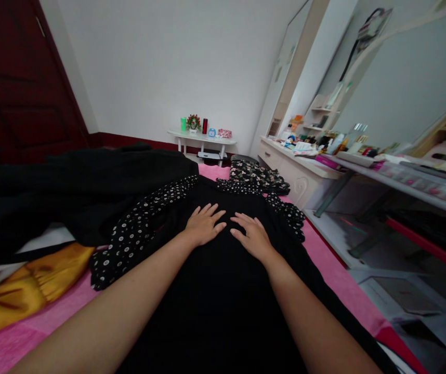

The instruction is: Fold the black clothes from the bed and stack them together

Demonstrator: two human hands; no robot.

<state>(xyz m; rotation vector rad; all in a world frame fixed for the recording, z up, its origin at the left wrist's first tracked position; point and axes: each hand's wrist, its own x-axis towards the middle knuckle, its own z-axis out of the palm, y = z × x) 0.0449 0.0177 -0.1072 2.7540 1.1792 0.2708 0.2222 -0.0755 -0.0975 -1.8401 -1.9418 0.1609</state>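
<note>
A black dress (223, 291) with dotted black-and-white sleeves lies spread out in front of me on a pink bed cover (328, 254). My left hand (204, 225) rests palm down on its upper part, fingers spread. Just to the right, my right hand (253, 237) lies flat on the same cloth, its fingers also apart. The left dotted sleeve (129, 234) stretches out toward the lower left; the right sleeve (291, 213) is bunched near the bed's right edge. Neither hand grips the fabric.
Dark clothes (90, 176) and a yellow cloth (39, 280) are heaped at the left. A folded floral garment (260, 175) lies beyond the dress. A small white table (203, 136) stands by the wall. The cluttered dressing table (301, 161) is at the right.
</note>
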